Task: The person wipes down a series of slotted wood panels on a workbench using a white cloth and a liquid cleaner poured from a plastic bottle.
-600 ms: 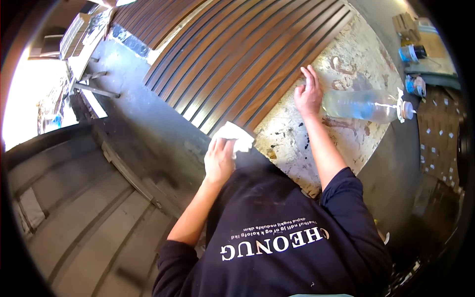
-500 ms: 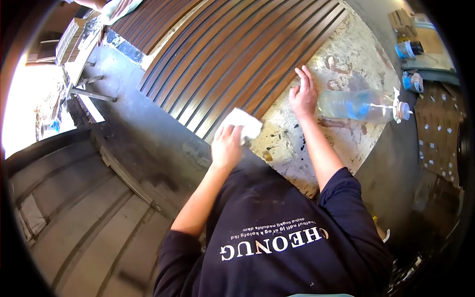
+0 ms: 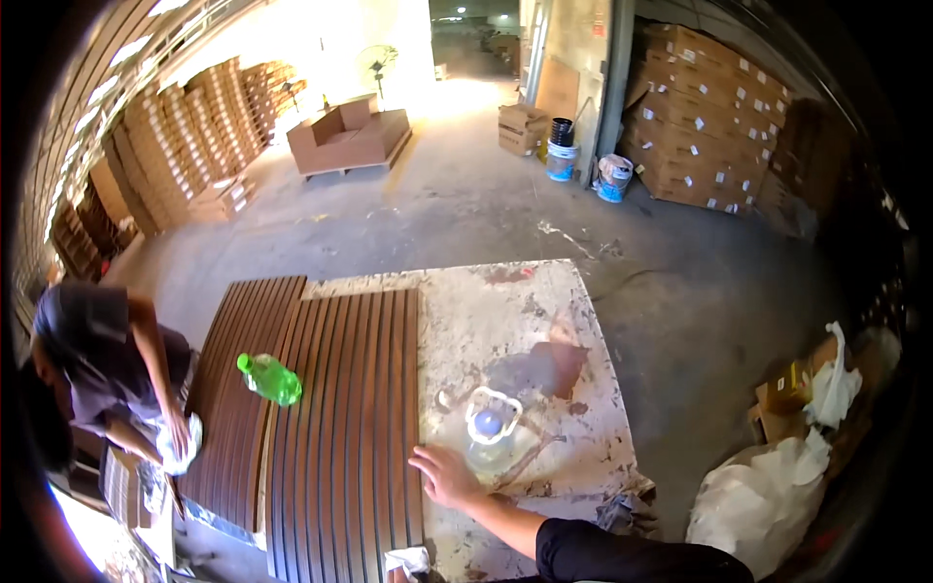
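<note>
Dark brown slatted panels (image 3: 345, 428) lie on a stained, pale worktable (image 3: 525, 311), as in the earlier frames, but the view has swung up: the earlier pictures looked straight down onto the person's dark shirt and both forearms, while this one takes in the warehouse floor, stacked cartons (image 3: 724, 107) and a co-worker (image 3: 107, 374) at the left edge.

Changes since the earlier frames:
- The right hand (image 3: 449, 476) was laid flat near the panel edge beside the clear plastic jug (image 3: 491, 432); it remains there, just beside the jug.
- The left hand, earlier pressing a white cloth (image 3: 408, 562) on the panel, is now cut off at the lower edge. Only a scrap of the cloth shows; whether the hand grips it cannot be told.

Limits of view:
- The right forearm enters from the lower edge; its dark sleeve is partly cropped.
- The jug is seen from above, and its contents are hard to make out.
- The co-worker's hand holds a pale rag (image 3: 180, 442) at the panel's left edge; detail is blurred.

Fingers: the right hand's fingers lie loosely spread, palm down, on the table at the panel's edge, holding nothing. A green bottle (image 3: 269, 378) lies on its side on the panels, well apart from the hand.
</note>
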Demonstrator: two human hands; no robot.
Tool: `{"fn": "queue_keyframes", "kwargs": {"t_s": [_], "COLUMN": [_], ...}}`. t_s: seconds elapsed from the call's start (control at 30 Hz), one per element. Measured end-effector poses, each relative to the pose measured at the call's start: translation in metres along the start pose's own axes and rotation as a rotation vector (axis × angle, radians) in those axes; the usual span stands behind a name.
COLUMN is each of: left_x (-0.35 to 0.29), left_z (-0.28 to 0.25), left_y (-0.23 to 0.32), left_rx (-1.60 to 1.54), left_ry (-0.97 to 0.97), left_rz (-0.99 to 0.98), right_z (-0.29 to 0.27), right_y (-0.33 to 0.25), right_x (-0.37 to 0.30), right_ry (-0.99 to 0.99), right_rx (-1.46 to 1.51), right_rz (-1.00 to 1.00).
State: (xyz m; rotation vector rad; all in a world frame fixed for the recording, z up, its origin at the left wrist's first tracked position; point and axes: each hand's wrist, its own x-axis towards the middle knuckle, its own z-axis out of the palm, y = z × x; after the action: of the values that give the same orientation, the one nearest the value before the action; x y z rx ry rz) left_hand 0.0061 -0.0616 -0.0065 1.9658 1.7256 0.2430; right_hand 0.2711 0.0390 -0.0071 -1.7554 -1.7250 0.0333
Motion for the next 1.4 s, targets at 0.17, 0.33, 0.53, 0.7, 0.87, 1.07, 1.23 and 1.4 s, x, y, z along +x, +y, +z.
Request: {"fn": "queue_keyframes", "kwargs": {"t_s": [0.17,0.33,0.53,0.7,0.87,1.07,1.23,1.4], "left_x": [0.116,0.070,-0.002,0.100,0.168,0.059,-0.004,0.094], "left_z": [0.014,0.009,0.035,-0.003,0.008,-0.016,-0.060,-0.011], "left_y": [0.055,0.025,-0.071,0.056,0.099,0.029,0.035,0.057], "left_rx": [-0.065,0.089,0.212,-0.025,-0.010,-0.030,-0.109,0.116], "left_ry": [0.295,0.291,-0.125,0.115,0.129,0.046,-0.273,0.177], "left_rz": [0.390,0.305,-0.019,0.392,0.470,0.344,-0.188,0.177], "right_z": [0.005,0.017,0.003,0.013,0.000,0.004,0.000,0.003], "right_y": [0.004,0.007,-0.008,0.004,-0.005,-0.003,-0.006,-0.003], "right_x": [-0.006,-0.010,-0.005,-0.006,-0.003,-0.008,-0.001,-0.005], "right_ry": [-0.094,-0.064,-0.089,0.019,-0.014,-0.098,-0.100,-0.088], "right_rx": [0.140,0.040,-0.045,-0.066,-0.029,-0.093,-0.042,0.011], "right_rz": [0.118,0.017,0.072,0.027,0.111,0.098,0.100,0.087]}}
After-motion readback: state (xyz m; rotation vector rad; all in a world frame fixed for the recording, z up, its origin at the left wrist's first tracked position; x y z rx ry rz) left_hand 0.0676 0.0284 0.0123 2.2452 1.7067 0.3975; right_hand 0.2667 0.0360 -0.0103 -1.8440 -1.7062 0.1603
